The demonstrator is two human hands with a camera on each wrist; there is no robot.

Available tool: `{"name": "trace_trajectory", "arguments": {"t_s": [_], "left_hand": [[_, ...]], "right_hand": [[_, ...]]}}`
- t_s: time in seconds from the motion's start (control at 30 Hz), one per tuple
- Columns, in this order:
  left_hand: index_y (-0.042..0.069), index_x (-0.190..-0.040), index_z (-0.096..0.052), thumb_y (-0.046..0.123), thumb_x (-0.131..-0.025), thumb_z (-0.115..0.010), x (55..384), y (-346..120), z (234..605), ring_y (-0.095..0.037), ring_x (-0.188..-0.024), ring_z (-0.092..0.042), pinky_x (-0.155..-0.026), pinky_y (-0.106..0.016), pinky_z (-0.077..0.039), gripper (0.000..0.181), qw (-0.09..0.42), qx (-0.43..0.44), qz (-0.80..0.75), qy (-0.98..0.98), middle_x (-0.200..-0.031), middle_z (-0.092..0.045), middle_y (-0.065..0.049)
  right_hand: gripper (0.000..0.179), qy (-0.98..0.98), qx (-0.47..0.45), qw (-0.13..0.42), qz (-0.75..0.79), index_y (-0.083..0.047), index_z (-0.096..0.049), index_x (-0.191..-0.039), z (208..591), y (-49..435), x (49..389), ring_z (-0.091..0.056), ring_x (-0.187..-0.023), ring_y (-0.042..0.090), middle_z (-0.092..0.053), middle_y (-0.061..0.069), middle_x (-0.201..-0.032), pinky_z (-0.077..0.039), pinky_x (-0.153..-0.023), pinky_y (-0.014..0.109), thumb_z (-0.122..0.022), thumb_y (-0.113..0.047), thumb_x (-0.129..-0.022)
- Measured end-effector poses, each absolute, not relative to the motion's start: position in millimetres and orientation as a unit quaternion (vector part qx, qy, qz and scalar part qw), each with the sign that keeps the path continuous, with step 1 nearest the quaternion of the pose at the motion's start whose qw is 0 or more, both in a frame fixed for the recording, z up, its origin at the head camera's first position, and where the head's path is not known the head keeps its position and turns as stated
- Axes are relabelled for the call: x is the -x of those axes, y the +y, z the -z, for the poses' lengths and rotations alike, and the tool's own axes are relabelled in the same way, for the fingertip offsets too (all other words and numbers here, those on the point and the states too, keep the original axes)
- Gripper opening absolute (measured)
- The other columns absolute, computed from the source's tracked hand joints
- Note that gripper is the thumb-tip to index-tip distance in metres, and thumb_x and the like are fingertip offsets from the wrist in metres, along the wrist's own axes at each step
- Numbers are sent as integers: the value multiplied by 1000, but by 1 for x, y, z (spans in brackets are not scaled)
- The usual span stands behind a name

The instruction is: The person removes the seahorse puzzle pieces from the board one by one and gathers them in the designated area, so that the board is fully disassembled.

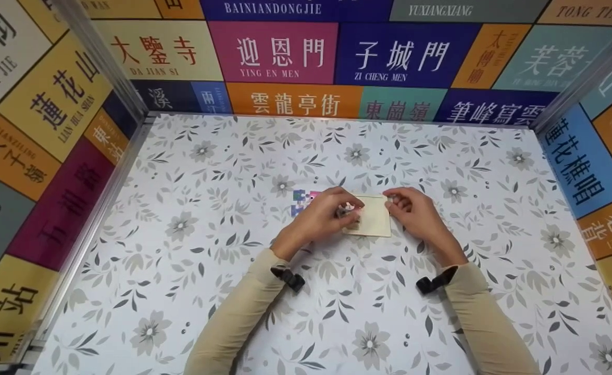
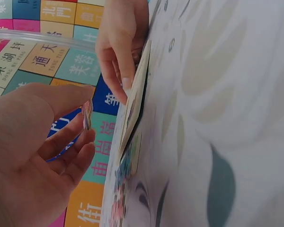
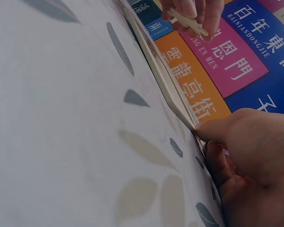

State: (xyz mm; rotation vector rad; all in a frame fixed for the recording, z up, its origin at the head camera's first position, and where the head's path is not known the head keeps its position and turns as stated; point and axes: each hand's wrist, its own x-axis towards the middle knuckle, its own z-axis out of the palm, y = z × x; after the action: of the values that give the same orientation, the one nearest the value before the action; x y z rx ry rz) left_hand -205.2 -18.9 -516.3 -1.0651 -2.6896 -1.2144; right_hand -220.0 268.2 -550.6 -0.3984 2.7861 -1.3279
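A square cream-coloured puzzle board (image 1: 373,221) with a raised rim lies on the table between the hands. My left hand (image 1: 326,213) is above its left side and pinches a small jigsaw piece (image 2: 87,115) between thumb and fingers. From the right wrist view, the pale edge of that piece (image 3: 189,22) shows under the fingertips. My right hand (image 1: 415,211) grips the board's far right corner, its thumb (image 3: 213,128) on the rim and its fingers lower down. Several colourful jigsaw pieces (image 1: 299,197) lie left of the board, partly hidden behind the left hand.
The table (image 1: 180,291) has a white cover with grey flowers and leaves. Upright panels with coloured signs (image 1: 285,52) enclose it at the back and on both sides. Each wrist wears a black strapped camera (image 1: 290,279).
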Motion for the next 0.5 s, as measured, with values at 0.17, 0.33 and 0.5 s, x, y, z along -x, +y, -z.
{"name": "trace_trajectory", "arguments": {"t_s": [0.17, 0.33, 0.5], "left_hand": [[8, -122, -80, 21, -101, -78, 206, -33, 518, -24, -103, -72, -93, -37, -60, 25, 2, 335, 397, -855, -115, -77, -10], [6, -120, -79, 21, -100, -79, 206, -47, 519, -24, -105, -74, -95, -39, -61, 25, -5, 331, 399, -855, -114, -78, -10], [6, -116, -80, 21, -99, -81, 204, -62, 522, -24, -99, -74, -90, -38, -62, 23, -6, 323, 399, -858, -109, -79, -8]], "right_hand": [[29, 895, 128, 16, 427, -8, -74, -133, 551, 270, 220, -62, -88, 18, -67, 12, -107, -49, -73, 14, -71, -17, -106], [29, 894, 127, 17, 430, -8, -74, -133, 552, 270, 220, -62, -88, 19, -67, 12, -107, -50, -72, 14, -71, -16, -106], [29, 894, 125, 20, 430, -9, -74, -133, 551, 270, 220, -62, -89, 19, -67, 12, -108, -50, -73, 14, -71, -16, -106]]}}
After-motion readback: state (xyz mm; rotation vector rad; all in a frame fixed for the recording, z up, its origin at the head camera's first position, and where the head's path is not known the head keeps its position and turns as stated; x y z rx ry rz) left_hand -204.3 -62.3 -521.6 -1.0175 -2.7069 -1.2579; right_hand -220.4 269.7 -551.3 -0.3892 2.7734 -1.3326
